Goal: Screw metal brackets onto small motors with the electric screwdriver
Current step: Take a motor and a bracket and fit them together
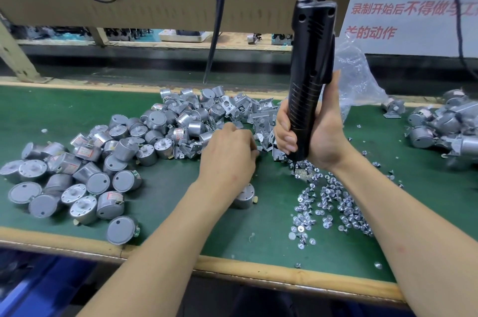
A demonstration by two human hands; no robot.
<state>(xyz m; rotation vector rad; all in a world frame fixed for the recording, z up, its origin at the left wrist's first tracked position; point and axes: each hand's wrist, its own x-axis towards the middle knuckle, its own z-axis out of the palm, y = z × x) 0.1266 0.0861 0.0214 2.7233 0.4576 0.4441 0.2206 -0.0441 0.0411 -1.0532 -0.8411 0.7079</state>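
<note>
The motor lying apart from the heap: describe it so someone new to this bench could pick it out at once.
On the green mat, look between the big heap of motors on the left and the scattered screws on the right. One motor lies there, partly hidden behind the left forearm, just below the left hand. Unlike the rest, it sits well clear of any heap.
</note>
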